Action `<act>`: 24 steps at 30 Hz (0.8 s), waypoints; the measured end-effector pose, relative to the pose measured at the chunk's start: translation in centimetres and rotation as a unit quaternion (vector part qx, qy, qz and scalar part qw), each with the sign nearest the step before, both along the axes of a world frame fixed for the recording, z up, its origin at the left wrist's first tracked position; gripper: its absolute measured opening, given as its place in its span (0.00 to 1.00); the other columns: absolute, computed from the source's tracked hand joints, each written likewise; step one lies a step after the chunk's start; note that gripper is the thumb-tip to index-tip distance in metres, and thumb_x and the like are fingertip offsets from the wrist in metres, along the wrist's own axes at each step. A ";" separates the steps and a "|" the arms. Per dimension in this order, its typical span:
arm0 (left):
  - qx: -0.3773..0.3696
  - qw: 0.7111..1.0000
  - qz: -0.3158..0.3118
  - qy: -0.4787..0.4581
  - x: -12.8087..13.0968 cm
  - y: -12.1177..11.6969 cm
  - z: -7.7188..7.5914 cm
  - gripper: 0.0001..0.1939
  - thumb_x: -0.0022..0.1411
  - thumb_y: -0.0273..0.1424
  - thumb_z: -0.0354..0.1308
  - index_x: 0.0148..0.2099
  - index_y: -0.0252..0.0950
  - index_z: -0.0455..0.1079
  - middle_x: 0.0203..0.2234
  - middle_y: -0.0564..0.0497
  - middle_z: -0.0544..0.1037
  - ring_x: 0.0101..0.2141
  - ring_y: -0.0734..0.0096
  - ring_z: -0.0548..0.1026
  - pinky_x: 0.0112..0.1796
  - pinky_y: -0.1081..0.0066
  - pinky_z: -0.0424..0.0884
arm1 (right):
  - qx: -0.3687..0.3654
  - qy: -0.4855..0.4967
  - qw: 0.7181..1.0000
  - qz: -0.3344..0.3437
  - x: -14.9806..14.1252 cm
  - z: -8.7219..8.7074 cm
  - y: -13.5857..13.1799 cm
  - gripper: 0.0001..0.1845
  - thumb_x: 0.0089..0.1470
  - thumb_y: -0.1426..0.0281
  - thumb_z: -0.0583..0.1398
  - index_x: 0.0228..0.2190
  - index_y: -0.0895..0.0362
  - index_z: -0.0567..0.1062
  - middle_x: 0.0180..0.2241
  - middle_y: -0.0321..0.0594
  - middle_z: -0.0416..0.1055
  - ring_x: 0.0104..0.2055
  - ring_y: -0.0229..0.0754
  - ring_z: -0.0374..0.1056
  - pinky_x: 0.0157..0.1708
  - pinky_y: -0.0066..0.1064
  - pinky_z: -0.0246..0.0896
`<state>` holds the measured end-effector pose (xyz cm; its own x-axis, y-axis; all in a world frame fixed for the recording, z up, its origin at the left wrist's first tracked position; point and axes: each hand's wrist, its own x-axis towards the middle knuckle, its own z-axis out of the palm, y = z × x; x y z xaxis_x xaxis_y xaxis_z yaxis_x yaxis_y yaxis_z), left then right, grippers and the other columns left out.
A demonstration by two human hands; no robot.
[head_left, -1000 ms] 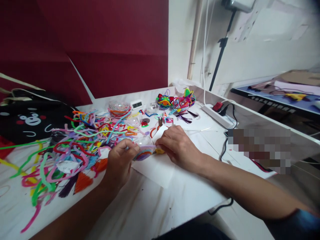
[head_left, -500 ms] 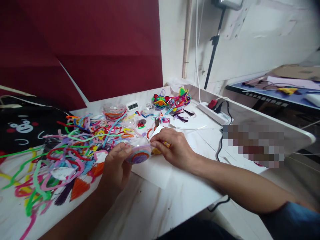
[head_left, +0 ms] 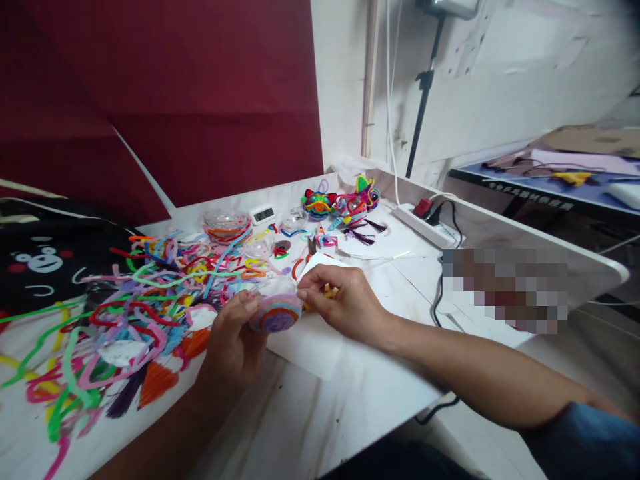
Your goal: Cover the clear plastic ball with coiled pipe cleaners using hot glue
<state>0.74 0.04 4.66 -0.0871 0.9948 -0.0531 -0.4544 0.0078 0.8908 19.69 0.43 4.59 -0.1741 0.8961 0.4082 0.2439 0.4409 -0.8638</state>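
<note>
White table (head_left: 300, 413), and a big heap of pipe cleaners (head_left: 200, 268) sprawling left of the paper (head_left: 313, 345)!
Over the paper hangs the right hand (head_left: 347, 301), pinched, whether on anything I can't tell; at the paper's left edge, the left hand (head_left: 234, 337) has a good grip on a clear plastic ball (head_left: 276, 316), its purple-and-orange coiled side showing!

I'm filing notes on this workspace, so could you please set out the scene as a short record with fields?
Left hand: holding a round piece with coiled coloured bands
Right hand: at the round piece's right edge; whether it grips anything is unclear
Left side: pile of fuzzy strips
Below hands: white paper on the table
Back: digital display
Right side: power strip
</note>
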 end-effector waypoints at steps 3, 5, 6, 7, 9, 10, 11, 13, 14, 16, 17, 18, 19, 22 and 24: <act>-0.017 1.000 0.003 -0.017 0.3 -0.1 0.2 0.16 0.32 0.27 0.78 0.21 0.38 0.72 0.19 0.57 0.75 0.23 0.76 0.73 0.24 0.79 0.77 | -0.075 0.051 0.996 0.014 -0.3 0.1 0.0 0.07 0.58 0.77 0.68 0.30 0.55 0.79 0.25 0.32 0.77 0.28 0.37 0.73 0.32 0.29 0.63; -0.025 0.999 0.004 -0.022 0.3 -0.2 0.2 0.15 0.32 0.27 0.78 0.21 0.38 0.73 0.19 0.57 0.75 0.23 0.76 0.73 0.24 0.79 0.77 | -0.109 0.076 0.991 0.019 -0.4 0.1 0.1 0.07 0.58 0.77 0.68 0.29 0.55 0.79 0.24 0.31 0.76 0.27 0.37 0.72 0.31 0.29 0.62; -0.026 0.999 0.005 -0.023 0.3 -0.2 0.2 0.15 0.33 0.28 0.78 0.21 0.38 0.73 0.19 0.58 0.74 0.22 0.77 0.73 0.24 0.79 0.77 | -0.123 0.087 0.988 0.022 -0.4 0.1 0.1 0.07 0.57 0.76 0.69 0.29 0.55 0.78 0.24 0.31 0.76 0.27 0.37 0.72 0.31 0.29 0.63; -0.026 0.999 0.006 -0.024 0.2 -0.2 0.1 0.15 0.33 0.28 0.78 0.21 0.38 0.73 0.18 0.58 0.74 0.22 0.77 0.72 0.23 0.79 0.76 | -0.136 0.097 0.986 0.025 -0.5 0.1 0.2 0.08 0.56 0.76 0.70 0.29 0.55 0.78 0.24 0.31 0.76 0.27 0.37 0.71 0.31 0.29 0.63; -0.027 0.999 0.008 -0.027 0.2 -0.2 0.0 0.15 0.33 0.29 0.78 0.20 0.38 0.72 0.17 0.58 0.73 0.21 0.77 0.70 0.22 0.78 0.76 | -0.155 0.113 0.981 0.032 -0.4 0.0 0.2 0.08 0.54 0.76 0.71 0.28 0.55 0.78 0.25 0.31 0.76 0.28 0.37 0.71 0.31 0.30 0.64; -0.030 0.999 0.010 -0.028 0.1 -0.2 0.0 0.15 0.33 0.29 0.78 0.20 0.38 0.73 0.17 0.58 0.73 0.21 0.77 0.70 0.23 0.78 0.76 | -0.160 0.118 0.979 0.036 -0.4 0.0 0.2 0.08 0.54 0.76 0.71 0.29 0.55 0.79 0.25 0.32 0.76 0.28 0.37 0.70 0.31 0.30 0.64; -0.033 0.999 0.012 -0.029 0.1 -0.2 -0.1 0.15 0.33 0.29 0.78 0.21 0.37 0.73 0.18 0.58 0.73 0.21 0.76 0.70 0.23 0.78 0.76 | -0.162 0.122 0.978 0.040 -0.4 -0.1 0.2 0.07 0.54 0.76 0.71 0.29 0.56 0.79 0.25 0.32 0.76 0.28 0.37 0.71 0.32 0.30 0.64; -0.037 0.999 0.014 -0.033 0.1 -0.2 -0.1 0.15 0.33 0.29 0.78 0.22 0.37 0.74 0.19 0.57 0.75 0.22 0.76 0.72 0.24 0.77 0.77 | -0.162 0.124 0.978 0.049 -0.3 -0.1 0.2 0.07 0.54 0.77 0.70 0.29 0.56 0.79 0.25 0.32 0.76 0.28 0.37 0.71 0.32 0.30 0.65; -0.037 0.999 0.014 -0.035 0.1 -0.2 -0.2 0.15 0.33 0.29 0.79 0.22 0.37 0.75 0.20 0.57 0.75 0.23 0.76 0.72 0.24 0.78 0.77 | -0.162 0.123 0.978 0.052 -0.2 -0.1 0.2 0.06 0.55 0.76 0.70 0.29 0.56 0.79 0.25 0.32 0.76 0.28 0.37 0.71 0.32 0.30 0.65; -0.033 0.999 0.010 -0.039 0.0 -0.2 -0.3 0.16 0.34 0.30 0.79 0.22 0.38 0.74 0.21 0.58 0.76 0.23 0.76 0.73 0.25 0.78 0.78 | -0.163 0.122 0.978 0.051 -0.2 -0.2 0.2 0.06 0.55 0.75 0.70 0.29 0.56 0.79 0.25 0.33 0.76 0.28 0.37 0.70 0.32 0.30 0.65; -0.032 0.999 0.009 -0.039 0.0 -0.2 -0.3 0.16 0.35 0.31 0.79 0.22 0.38 0.74 0.21 0.58 0.76 0.24 0.76 0.74 0.25 0.78 0.78 | -0.163 0.122 0.978 0.049 -0.2 -0.3 0.3 0.06 0.55 0.74 0.70 0.28 0.56 0.80 0.25 0.33 0.76 0.28 0.37 0.69 0.31 0.29 0.64; -0.032 0.999 0.008 -0.039 -0.1 -0.3 -0.4 0.16 0.36 0.31 0.80 0.23 0.39 0.74 0.21 0.58 0.77 0.24 0.76 0.74 0.26 0.78 0.78 | -0.164 0.123 0.978 0.049 -0.2 -0.3 0.3 0.06 0.55 0.73 0.71 0.28 0.56 0.80 0.25 0.33 0.76 0.27 0.37 0.69 0.30 0.29 0.63; -0.032 0.999 0.008 -0.037 -0.2 -0.3 -0.5 0.15 0.37 0.31 0.80 0.24 0.39 0.75 0.22 0.57 0.78 0.25 0.75 0.75 0.26 0.77 0.79 | -0.166 0.126 0.977 0.050 -0.2 -0.4 0.3 0.08 0.54 0.71 0.73 0.28 0.56 0.80 0.25 0.33 0.76 0.27 0.37 0.68 0.29 0.28 0.63; -0.036 0.999 0.006 -0.033 -0.5 -0.3 -0.6 0.14 0.40 0.33 0.79 0.27 0.39 0.77 0.24 0.56 0.79 0.27 0.72 0.77 0.28 0.75 0.81 | -0.170 0.134 0.975 0.056 -0.2 -0.6 0.4 0.16 0.50 0.61 0.77 0.28 0.56 0.79 0.24 0.33 0.75 0.27 0.37 0.67 0.29 0.29 0.63; -0.038 0.999 0.006 -0.032 -0.6 -0.4 -0.6 0.13 0.41 0.33 0.78 0.28 0.38 0.78 0.25 0.55 0.80 0.27 0.71 0.78 0.28 0.73 0.81 | -0.168 0.134 0.975 0.055 -0.2 -0.6 0.4 0.20 0.48 0.55 0.78 0.27 0.56 0.79 0.23 0.33 0.74 0.26 0.37 0.67 0.29 0.30 0.63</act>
